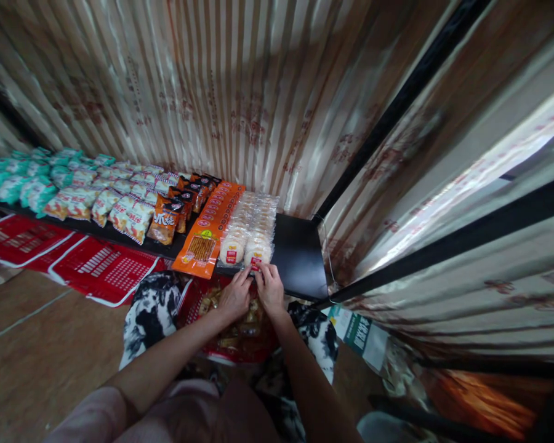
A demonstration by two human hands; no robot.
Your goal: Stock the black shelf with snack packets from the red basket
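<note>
Two hands at the front pack of rice crackers

Both hands meet at the near edge of a low black shelf (300,252), where the front pack in a row of clear-wrapped round rice crackers (257,251) lies. The left hand (234,298) and the right hand (270,289) sit side by side, fingers curled and pinched at the pack's near edge by its red label; whether they truly grip the wrapper or only touch it I cannot tell, as the fingertips are small in the view. The pack lies just beyond the fingertips, its row running straight away from the hands toward the striped wall (240,92). The right hand is a shade nearer to it.

Just left of the left hand, a long orange snack pack (203,249) heads a second row, parallel and touching the cracker row. Farther left come orange-brown packets (166,224), then pale snack bags (129,215) and teal bags (23,184), well apart from the hands. To the right of the right hand the shelf is bare black. Beneath the wrists sits a red basket (198,307) holding more packets, and further red baskets (101,271) lie flat on the floor to the left. Nothing stands between hands and pack.
</note>
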